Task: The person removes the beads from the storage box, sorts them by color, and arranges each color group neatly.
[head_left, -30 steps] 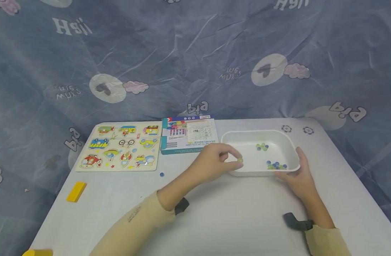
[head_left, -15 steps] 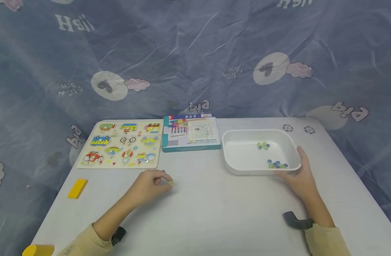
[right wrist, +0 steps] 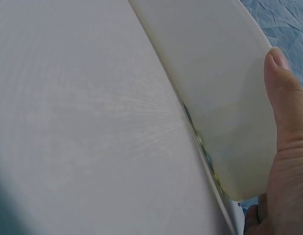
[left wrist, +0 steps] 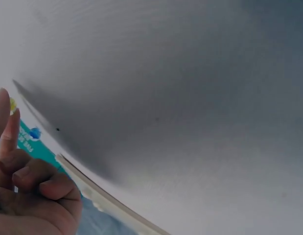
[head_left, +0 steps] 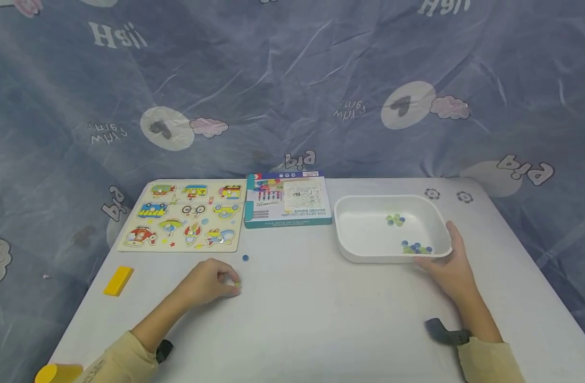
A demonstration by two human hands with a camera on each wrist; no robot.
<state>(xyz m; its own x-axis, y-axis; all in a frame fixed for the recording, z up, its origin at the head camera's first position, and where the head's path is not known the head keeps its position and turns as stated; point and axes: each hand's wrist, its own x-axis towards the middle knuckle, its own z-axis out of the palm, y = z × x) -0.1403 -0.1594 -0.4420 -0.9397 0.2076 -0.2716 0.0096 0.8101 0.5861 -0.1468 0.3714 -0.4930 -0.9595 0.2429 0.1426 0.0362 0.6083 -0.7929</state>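
My left hand [head_left: 208, 284] is low over the table, left of centre, with a small yellow-green bead [head_left: 237, 285] pinched between thumb and index finger. The left wrist view shows that bead [left wrist: 12, 105] at the fingertips, the other fingers curled in. Just beyond the hand, a blue bead [head_left: 245, 258] lies on the table. My right hand [head_left: 452, 268] grips the right end of a white tray [head_left: 364, 257], thumb at its near side. Two clusters of translucent blue and green beads [head_left: 417, 248] lie in the tray. In the right wrist view the thumb presses the tray wall [right wrist: 229, 98].
A wooden picture puzzle board [head_left: 179, 244] lies at the back left, beside a flat teal-edged box [head_left: 288, 221]. Left of my left hand is a yellow block [head_left: 118, 281]. A yellow cylinder [head_left: 57, 373] is at the near left corner. A patterned cloth [head_left: 292, 80] hangs behind.
My left hand has moved from over the tray leftward and down to the table, still pinching the yellow-green bead. The right hand stays on the tray.
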